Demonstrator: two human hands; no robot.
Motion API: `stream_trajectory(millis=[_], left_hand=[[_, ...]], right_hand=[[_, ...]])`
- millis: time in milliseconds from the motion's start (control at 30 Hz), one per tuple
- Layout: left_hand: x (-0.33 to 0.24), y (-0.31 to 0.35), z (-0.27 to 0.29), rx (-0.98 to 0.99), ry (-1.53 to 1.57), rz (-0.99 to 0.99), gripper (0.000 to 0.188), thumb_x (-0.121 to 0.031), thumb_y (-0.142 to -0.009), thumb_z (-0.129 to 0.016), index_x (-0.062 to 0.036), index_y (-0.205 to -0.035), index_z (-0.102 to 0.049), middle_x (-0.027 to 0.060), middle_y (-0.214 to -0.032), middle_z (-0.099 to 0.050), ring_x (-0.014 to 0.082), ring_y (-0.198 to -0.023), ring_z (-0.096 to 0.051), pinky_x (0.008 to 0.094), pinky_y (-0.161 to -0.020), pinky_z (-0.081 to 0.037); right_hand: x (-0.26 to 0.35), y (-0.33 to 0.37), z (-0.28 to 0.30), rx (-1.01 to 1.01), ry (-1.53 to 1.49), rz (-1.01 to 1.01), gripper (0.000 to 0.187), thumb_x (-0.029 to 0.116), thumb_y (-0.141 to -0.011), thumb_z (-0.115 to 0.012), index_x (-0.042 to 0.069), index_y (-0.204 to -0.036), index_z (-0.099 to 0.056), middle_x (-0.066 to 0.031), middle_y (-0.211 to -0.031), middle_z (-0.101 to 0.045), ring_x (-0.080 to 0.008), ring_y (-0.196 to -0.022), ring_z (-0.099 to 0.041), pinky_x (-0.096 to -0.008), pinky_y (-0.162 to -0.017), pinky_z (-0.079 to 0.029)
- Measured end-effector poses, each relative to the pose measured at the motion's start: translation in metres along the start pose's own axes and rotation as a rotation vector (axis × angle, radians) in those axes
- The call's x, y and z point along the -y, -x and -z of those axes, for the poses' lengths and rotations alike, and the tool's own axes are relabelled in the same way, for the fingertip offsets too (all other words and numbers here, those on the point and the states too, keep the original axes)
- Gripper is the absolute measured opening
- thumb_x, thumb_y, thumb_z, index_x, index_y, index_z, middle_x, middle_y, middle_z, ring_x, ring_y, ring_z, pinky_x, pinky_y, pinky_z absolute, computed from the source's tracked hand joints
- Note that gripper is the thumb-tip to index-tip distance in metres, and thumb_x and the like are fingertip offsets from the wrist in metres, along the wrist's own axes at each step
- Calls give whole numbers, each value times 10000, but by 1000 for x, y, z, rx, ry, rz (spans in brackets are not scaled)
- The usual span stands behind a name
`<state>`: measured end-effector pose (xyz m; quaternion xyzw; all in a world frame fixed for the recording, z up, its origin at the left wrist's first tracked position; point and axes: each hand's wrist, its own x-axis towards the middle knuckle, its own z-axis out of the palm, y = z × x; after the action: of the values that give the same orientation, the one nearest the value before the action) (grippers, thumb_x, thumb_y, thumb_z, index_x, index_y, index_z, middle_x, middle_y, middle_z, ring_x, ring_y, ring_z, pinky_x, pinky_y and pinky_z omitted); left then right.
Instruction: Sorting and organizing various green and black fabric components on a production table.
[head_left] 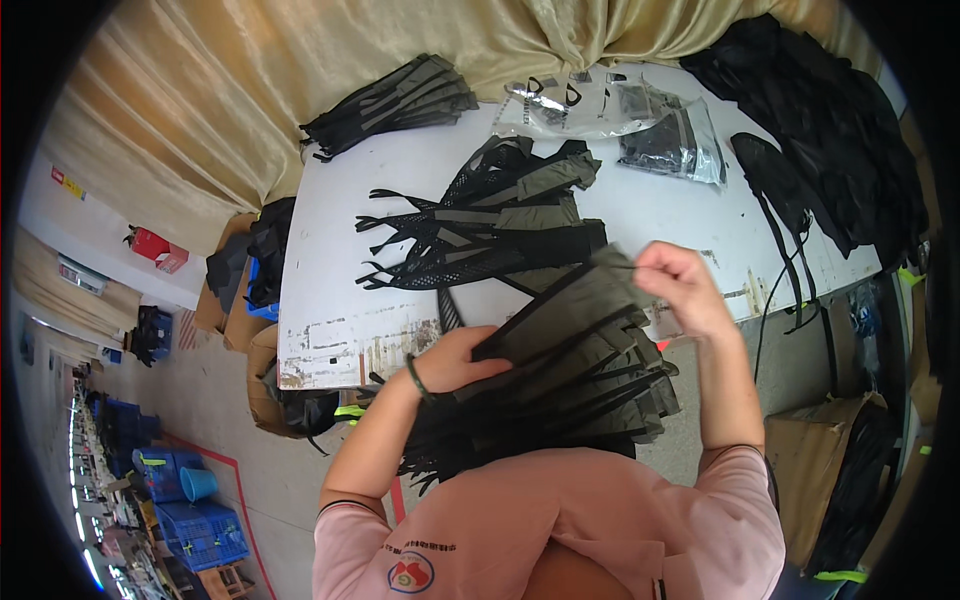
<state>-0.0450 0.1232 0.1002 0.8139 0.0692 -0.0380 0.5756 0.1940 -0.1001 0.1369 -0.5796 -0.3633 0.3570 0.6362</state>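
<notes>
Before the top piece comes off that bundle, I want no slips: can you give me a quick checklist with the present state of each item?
1. Left hand supports the bundle of olive-grey strapped pieces: ok, it grips the near left edge.
2. Right hand has the top piece: ok, its fingertips pinch the upper corner.
3. Only one layer pinched: cannot tell, the layers overlap.
4. Bare spot on the white table for laying down: ok, open surface beside the fanned pile on the table.
5. Black straps hanging from the bundle are untangled: cannot tell, they bunch below the left hand.
</notes>
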Motion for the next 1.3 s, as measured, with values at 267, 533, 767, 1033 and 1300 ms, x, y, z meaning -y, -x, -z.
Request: stream_trajectory(millis=[267,533,767,1033,1300], left_hand=[[-33,28,24,134,-358,431,262,-284,-839,-643,-37,-905,-586,149,-716,-619,277,-714,-637,354,-620,-481],[46,19,-25,301,-772,353,416,-431,-869,-546,-59,-1051,-581,222,-858,-639,379,-870,-616,467,-751,-473],[38,16,-51,292,-660,319,521,-492,-806,-596,-33,-1054,-583,209,-932,-644,383,-926,-605,462,-818,-465],[-6,-26,-27,-607,-605,-372,773,-161,-707,-711,-39,-1354,-307,217,-1371,-350,396,-1270,-340,484,-1053,-260],[8,-76,-39,-447,262,-339,235,-65,-882,-494,15,-1103,-503,93,-984,-622,154,-889,-580,290,-772,-457]], right_hand=[[-37,25,75,178,437,-509,136,146,-833,-651,23,-809,-599,-2,-666,-564,-72,-589,-495,-240,-541,-410],[-137,-117,50,-100,835,-143,412,396,-781,-683,-9,-822,-622,-161,-724,-633,-290,-687,-607,-402,-649,-463],[-197,-144,83,-92,879,-190,356,295,-687,-746,15,-592,-549,-48,-505,-515,-144,-469,-462,-360,-425,-357],[-35,-64,-60,97,-57,-345,150,200,-874,-608,90,-851,-509,14,-657,-537,-68,-473,-496,-192,-416,-388],[-5,-21,-99,7,1075,740,379,166,-694,-746,41,-957,-503,-127,-991,-523,-285,-864,-500,-387,-778,-408]])
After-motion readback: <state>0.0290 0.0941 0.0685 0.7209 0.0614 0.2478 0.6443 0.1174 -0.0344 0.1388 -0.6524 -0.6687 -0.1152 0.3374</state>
